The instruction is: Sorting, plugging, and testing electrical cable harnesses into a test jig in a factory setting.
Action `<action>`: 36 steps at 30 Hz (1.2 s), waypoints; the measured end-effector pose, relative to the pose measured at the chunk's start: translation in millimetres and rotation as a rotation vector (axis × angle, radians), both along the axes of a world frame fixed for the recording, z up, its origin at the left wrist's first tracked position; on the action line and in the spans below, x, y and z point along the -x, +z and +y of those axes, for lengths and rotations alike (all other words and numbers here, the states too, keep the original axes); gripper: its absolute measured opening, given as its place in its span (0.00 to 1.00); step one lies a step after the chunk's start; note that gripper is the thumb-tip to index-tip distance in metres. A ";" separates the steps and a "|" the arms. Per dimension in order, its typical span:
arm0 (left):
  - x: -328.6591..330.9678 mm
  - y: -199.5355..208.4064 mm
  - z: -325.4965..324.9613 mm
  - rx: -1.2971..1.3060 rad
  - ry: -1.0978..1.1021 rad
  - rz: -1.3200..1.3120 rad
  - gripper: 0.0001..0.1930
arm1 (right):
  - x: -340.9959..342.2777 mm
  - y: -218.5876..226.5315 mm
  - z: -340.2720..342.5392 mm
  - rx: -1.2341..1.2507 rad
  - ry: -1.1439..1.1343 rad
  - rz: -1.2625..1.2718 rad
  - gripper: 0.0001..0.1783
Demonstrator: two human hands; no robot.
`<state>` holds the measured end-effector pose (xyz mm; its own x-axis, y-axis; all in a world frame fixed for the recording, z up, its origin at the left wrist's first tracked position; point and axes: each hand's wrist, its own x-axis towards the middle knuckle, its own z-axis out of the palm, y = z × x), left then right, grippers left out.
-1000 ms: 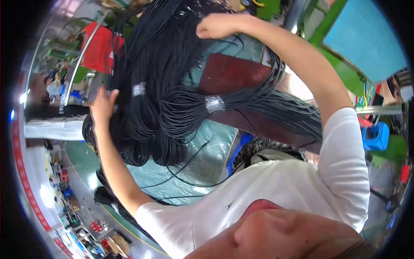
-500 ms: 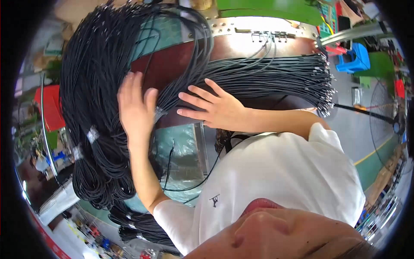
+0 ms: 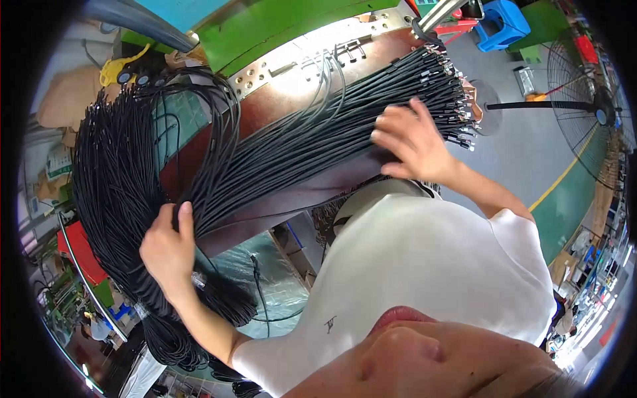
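A thick bundle of black cables (image 3: 279,152) lies across a dark brown worktop (image 3: 279,99), its metal-tipped ends fanned out at the upper right. The other end loops down over the table edge in a heavy black hank (image 3: 113,199). My left hand (image 3: 169,249) grips the cables where they bend over the edge. My right hand (image 3: 415,142) rests flat with fingers spread on the cables near the tipped ends.
A green machine panel (image 3: 265,26) stands behind the worktop. A standing fan (image 3: 590,113) and a blue stool (image 3: 501,23) are on the grey floor at the right. A red crate (image 3: 79,255) sits lower left. Clear plastic sheeting (image 3: 272,285) hangs under the table.
The view has swung around. My right hand slid along the bundle to its tipped ends. My left hand dropped to the bend and closed on the cables, which now lie straighter across the worktop.
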<state>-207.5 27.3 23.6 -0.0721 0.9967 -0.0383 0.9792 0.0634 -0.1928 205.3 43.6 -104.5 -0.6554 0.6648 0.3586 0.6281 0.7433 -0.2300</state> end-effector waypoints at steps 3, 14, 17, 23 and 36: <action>-5.9 33.8 12.3 0.098 -0.056 -0.007 0.20 | 14.2 -13.3 -2.3 -0.049 0.254 0.067 0.24; 31.3 19.2 46.0 0.300 0.019 -0.243 0.26 | -41.3 10.0 19.3 -0.036 0.096 -0.037 0.15; 37.0 5.7 42.1 0.322 0.033 -0.334 0.27 | -51.8 36.3 37.3 0.288 -0.172 0.494 0.08; 68.7 -56.7 7.3 0.279 0.048 -0.411 0.25 | -74.3 111.8 48.4 -0.158 0.001 0.102 0.16; 36.3 -68.0 15.3 0.345 0.025 -0.377 0.22 | -35.3 10.0 93.3 0.068 -0.148 -0.328 0.59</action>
